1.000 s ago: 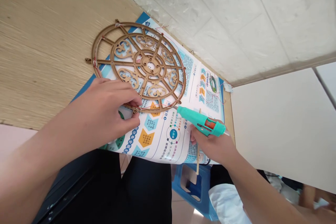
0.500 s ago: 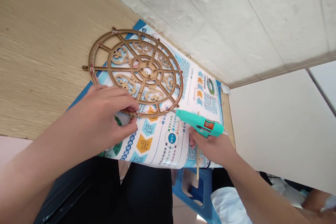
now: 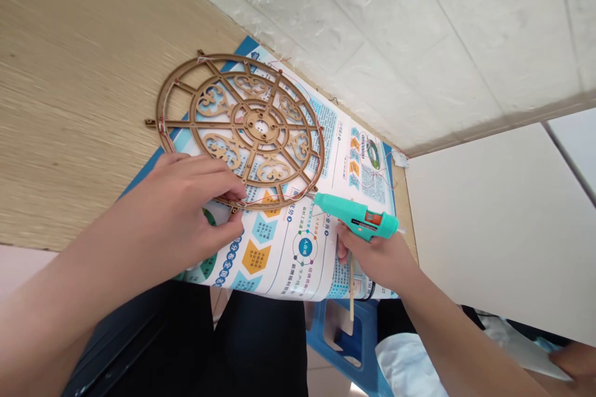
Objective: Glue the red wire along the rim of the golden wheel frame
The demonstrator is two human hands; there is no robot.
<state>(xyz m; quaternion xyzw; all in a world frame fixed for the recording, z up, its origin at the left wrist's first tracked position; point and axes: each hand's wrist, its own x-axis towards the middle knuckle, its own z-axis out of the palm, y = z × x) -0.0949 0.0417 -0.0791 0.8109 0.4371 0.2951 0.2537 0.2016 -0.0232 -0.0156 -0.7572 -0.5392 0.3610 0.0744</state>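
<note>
Left hand: Where the rim of the brown wheel frame [image 3: 250, 126] comes nearest the front edge of the bench [image 3: 69, 74], the left hand [image 3: 195, 198] has its thumb and fingertips drawn close, only a narrow gap between them; they are at the rim beside a small lug, but whether they pinch wire or rim I cannot tell.
Right hand: The right hand [image 3: 372, 257] is wrapped around the handle of a teal glue gun [image 3: 356, 214].
Nozzle: It points at the frame's rim on the side toward the bench's right end; contact is too fine to make out.
Wheel frame: It lies flat, partly on a printed poster [image 3: 291, 267] and partly on bare wood, between the front edge and the wall-side edge.
Wiring: Thin red and white wire [image 3: 270, 200] runs along the outer ring.
Poster: It covers the bench's right end and curls over the front edge.
Stick: A pale stick [image 3: 352, 298] juts past the front edge, below the right hand.
Right far corner: A small white lump [image 3: 399, 158] sits there.
Below: A blue stool [image 3: 344, 347].
</note>
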